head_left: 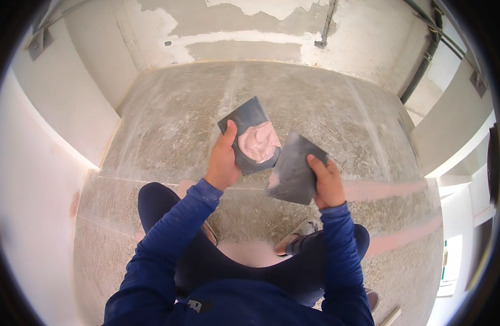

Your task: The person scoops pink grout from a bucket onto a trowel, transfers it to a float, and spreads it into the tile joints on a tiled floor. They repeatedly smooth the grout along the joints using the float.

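My left hand (225,161) is closed on a dark, flat metal scraper plate (247,115), its thumb lying over the near left edge. A thick mound of pink putty (259,142) sits on the plate's upper face. My right hand (327,182) grips a second grey scraper plate (295,168), thumb on top and fingers hidden underneath. A faint smear of pink marks that plate's left edge. Both plates are held up in front of me, tilted, with their inner edges close together; whether they touch I cannot tell.
Below lies a rough grey concrete floor (168,130) with pink streaks (391,191) to the right. A wall with patchy plaster (239,46) stands ahead. Pale walls rise at the left (38,212) and right (451,130). My feet in sandals (300,231) are below my knees.
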The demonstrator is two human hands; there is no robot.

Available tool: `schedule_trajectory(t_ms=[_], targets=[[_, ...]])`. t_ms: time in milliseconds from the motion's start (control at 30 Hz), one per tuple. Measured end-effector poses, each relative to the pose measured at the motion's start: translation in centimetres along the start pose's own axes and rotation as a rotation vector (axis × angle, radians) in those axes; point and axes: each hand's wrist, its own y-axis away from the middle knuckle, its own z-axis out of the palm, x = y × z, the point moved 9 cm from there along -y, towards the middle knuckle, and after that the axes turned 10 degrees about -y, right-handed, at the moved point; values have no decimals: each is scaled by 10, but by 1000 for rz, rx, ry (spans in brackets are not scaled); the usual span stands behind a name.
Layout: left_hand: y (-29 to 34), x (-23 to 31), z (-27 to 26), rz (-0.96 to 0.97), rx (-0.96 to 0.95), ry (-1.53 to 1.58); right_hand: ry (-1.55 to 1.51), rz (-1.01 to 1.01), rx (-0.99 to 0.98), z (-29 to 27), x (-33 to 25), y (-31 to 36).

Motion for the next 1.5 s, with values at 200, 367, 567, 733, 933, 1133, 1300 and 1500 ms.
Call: schedule_trajectory(t_ms=[200, 367, 567, 733, 933, 1133, 1300, 1500], targets=[[-36, -24, -26, -154, -114, -347, 24, -138, 214, 11, 44, -37], [-33, 10, -30, 27, -168, -729, -70, -137, 225, 35, 47, -80], [-15, 14, -95, -127, 110, -584, -301, -141, 42, 91, 48, -114], [12, 24, -123, -86, 109, 289, 235, -516, -618, 176, 24, -48], [29, 34, -117, -29, 181, 430, 949, -743, -882, 227, 46, 14], [38, 52, -100, 53, 137, 399, 1073, -667, -808, 230, 34, 9], [42, 63, -97, 71, 158, 390, 1145, -646, -792, 194, 39, -23], [62, 90, -136, 140, 362, 245, 989, -440, -679, 175, 22, -93]])
